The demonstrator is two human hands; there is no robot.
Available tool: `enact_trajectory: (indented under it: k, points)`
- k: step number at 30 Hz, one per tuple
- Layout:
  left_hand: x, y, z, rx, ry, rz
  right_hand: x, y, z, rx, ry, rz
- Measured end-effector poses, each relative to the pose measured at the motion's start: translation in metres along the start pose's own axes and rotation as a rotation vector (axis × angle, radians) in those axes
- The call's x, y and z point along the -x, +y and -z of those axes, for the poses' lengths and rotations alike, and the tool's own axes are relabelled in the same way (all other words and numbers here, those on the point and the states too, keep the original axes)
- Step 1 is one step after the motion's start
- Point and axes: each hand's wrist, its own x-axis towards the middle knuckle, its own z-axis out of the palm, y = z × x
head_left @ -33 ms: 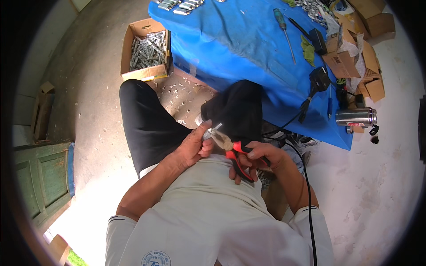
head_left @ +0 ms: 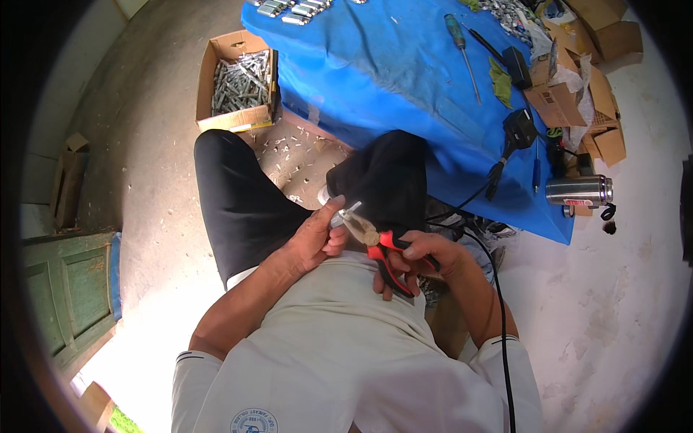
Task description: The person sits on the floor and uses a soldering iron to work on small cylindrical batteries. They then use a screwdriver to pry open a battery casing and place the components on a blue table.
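Note:
My right hand [head_left: 437,254] is wrapped round the red and black handles of a pair of pliers [head_left: 364,229], which stand apart from each other. The metal jaws point up and left, towards my left hand [head_left: 314,239]. Between thumb and curled fingers, that hand grips a small silvery metal piece [head_left: 336,218]. A thin pale pin [head_left: 354,207] sticks out by the jaw tips, where the pliers meet the piece. Whether the jaws bite on the pin or on the piece is too small to tell. Both hands are over my lap.
Ahead stands a blue-covered table [head_left: 404,79] with silvery metal pieces [head_left: 296,13], a screwdriver [head_left: 462,54], a black adapter [head_left: 520,128] and a steel flask [head_left: 577,191]. A cardboard box [head_left: 206,90] of metal parts sits on the floor, near scattered bits. A black cable [head_left: 502,310] passes my right arm.

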Motion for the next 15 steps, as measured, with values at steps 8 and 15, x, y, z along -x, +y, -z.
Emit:
enact_trajectory:
  k: [8, 15]
  points:
    - [-0.001, -0.001, 0.000, -0.003, -0.035, -0.012, 0.001, 0.014, 0.014, -0.079, -0.057, 0.015]
    - [-0.001, 0.001, -0.003, -0.016, -0.023, -0.001, -0.001, 0.022, 0.020, -0.098, -0.118, 0.047]
